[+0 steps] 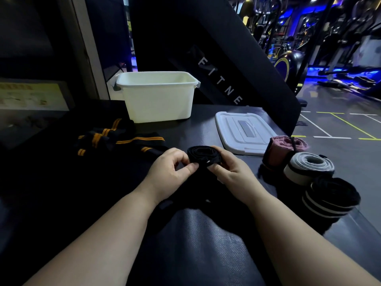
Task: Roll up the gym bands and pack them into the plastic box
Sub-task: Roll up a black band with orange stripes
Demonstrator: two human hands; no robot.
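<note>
While both hands pinch a black band coil (204,157) above the worktop (206,120), left hand (169,170) and right hand (228,169) are mid-roll. Plastic box (158,100) stands behind, apparently unfilled; three finished rolls (309,166) wait at right. Next: likely wind in the loose tail.

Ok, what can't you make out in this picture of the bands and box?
Head view only:
- Box: its front wall hides the bottom, contents unknown.
- Black band in left hand and right hand: loose tail lost in shadow on the dark mat.
- Orange-striped bands: too dark to count.
- Wall sign: blurred, unreadable.
</note>
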